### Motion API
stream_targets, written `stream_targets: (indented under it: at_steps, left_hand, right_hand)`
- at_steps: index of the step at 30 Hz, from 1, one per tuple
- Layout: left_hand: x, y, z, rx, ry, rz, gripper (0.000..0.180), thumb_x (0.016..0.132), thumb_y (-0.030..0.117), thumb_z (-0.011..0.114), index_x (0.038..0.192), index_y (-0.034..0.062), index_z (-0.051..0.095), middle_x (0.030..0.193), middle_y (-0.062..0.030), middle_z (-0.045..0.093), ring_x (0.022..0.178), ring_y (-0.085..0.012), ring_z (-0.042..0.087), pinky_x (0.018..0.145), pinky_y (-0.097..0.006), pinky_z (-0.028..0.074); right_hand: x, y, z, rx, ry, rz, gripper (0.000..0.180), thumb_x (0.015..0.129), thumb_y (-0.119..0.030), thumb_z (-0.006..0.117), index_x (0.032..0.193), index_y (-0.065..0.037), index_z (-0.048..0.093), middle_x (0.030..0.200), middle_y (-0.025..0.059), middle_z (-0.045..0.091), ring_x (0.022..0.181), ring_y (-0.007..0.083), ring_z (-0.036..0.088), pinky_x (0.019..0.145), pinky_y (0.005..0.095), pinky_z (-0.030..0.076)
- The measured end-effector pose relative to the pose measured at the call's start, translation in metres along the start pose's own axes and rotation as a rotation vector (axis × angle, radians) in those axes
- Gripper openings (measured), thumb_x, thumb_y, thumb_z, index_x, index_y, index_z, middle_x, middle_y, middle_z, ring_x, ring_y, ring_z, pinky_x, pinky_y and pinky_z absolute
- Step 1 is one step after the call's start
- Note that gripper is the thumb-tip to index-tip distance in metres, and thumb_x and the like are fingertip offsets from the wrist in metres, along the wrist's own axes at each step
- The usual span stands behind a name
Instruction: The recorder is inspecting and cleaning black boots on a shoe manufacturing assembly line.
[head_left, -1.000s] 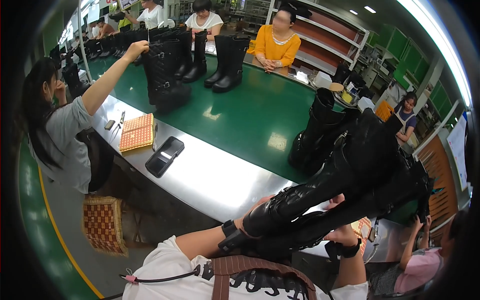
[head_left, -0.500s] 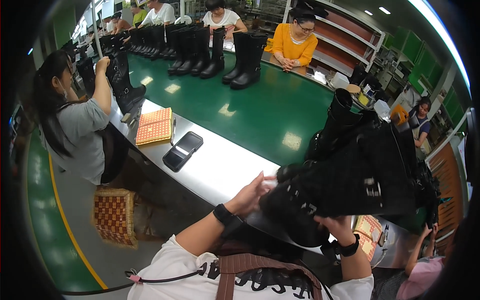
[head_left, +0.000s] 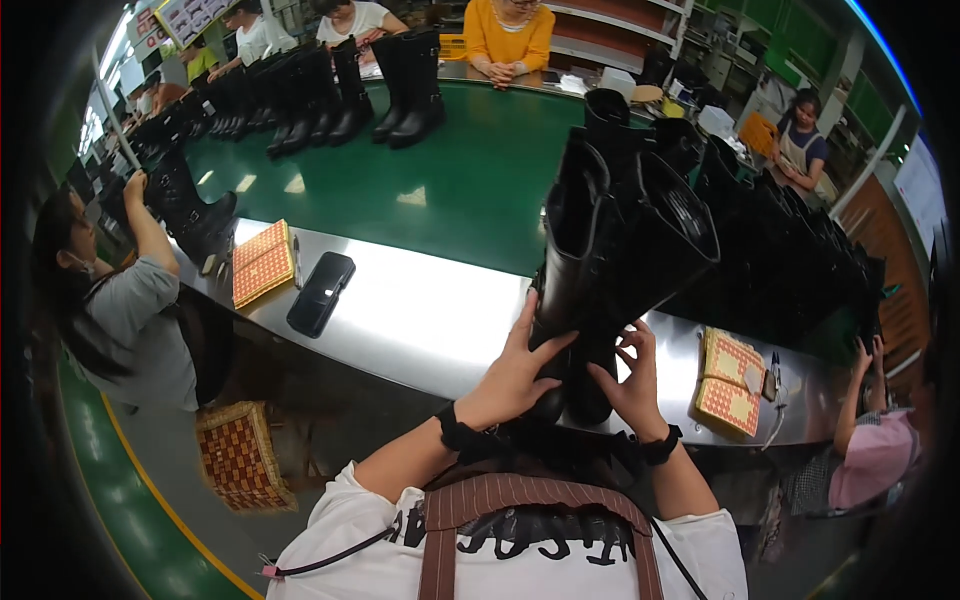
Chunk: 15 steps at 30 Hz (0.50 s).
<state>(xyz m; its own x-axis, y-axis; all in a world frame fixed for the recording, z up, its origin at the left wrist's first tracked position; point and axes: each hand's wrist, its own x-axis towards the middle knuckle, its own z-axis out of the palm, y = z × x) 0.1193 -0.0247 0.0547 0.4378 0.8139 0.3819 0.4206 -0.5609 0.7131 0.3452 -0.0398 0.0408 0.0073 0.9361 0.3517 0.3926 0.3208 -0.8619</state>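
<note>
A pair of tall black boots stands in front of me at the near edge of the table. The left boot [head_left: 566,275] is upright, while the shaft of the right boot [head_left: 640,265] leans to the right, its top open. Their toes point toward me. My left hand [head_left: 510,375] rests against the left boot's lower shaft with fingers spread. My right hand [head_left: 637,385] is at the right boot's lower part, thumb and fingers apart, fingertips touching or very near it. Dark material hides the boots' buckles and soles.
A green conveyor surface [head_left: 470,185] runs behind the metal table edge [head_left: 400,270]. A dark phone [head_left: 321,294] and patterned pad [head_left: 263,264] lie left, another pad [head_left: 729,382] right. More black boots [head_left: 410,100] stand at the back and crowd the right side. Co-workers sit around.
Both boots, tilted sideways and held between my hands before, now stand on the table. My hands have loosened and spread their fingers. The view has shifted right.
</note>
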Motion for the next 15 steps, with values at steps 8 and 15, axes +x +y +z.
stream_targets:
  at_steps: [8, 15]
  left_hand:
    - [0.006, 0.011, -0.022, 0.085, -0.050, -0.090, 0.083, 0.071, 0.011, 0.082, 0.145, 0.0164, 0.045, 0.154, -0.0268, 0.016, 0.140, -0.0476, 0.030, 0.112, -0.047, 0.038]
    - [0.012, -0.012, -0.044, 0.344, 0.133, -0.152, 0.091, 0.061, 0.057, 0.085, 0.131, 0.0047, 0.058, 0.130, -0.0324, 0.043, 0.122, -0.0458, 0.042, 0.098, -0.050, 0.043]
  right_hand:
    - [-0.016, -0.006, 0.003, -0.158, -0.290, -0.025, 0.043, 0.081, -0.030, 0.079, 0.102, -0.006, 0.050, 0.106, 0.0173, 0.058, 0.104, 0.0352, 0.059, 0.084, 0.0392, 0.049]
    - [-0.021, -0.034, 0.034, -0.063, -0.680, -0.173, 0.046, 0.080, -0.034, 0.079, 0.116, -0.012, 0.061, 0.141, 0.0380, 0.037, 0.137, 0.0527, 0.033, 0.111, 0.0499, 0.035]
